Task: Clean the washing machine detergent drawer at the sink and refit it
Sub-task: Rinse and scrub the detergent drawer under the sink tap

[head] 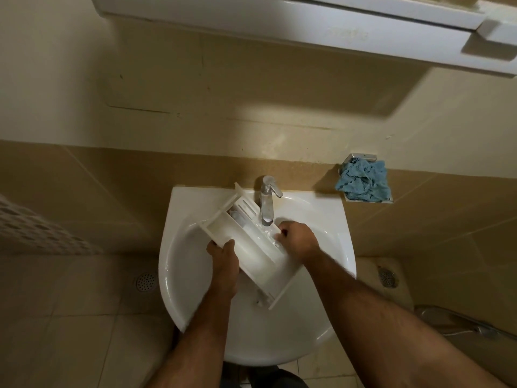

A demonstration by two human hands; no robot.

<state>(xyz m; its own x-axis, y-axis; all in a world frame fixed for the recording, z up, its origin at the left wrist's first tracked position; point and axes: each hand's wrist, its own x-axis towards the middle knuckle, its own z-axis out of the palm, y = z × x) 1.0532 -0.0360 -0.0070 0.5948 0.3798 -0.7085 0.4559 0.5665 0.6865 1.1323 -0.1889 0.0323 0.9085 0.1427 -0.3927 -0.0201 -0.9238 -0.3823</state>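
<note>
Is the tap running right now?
On. Water falls from the tap spout into the drawer and splashes beside the right hand.

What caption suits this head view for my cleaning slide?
Both hands hold the detergent drawer under the tap over the sink.
</note>
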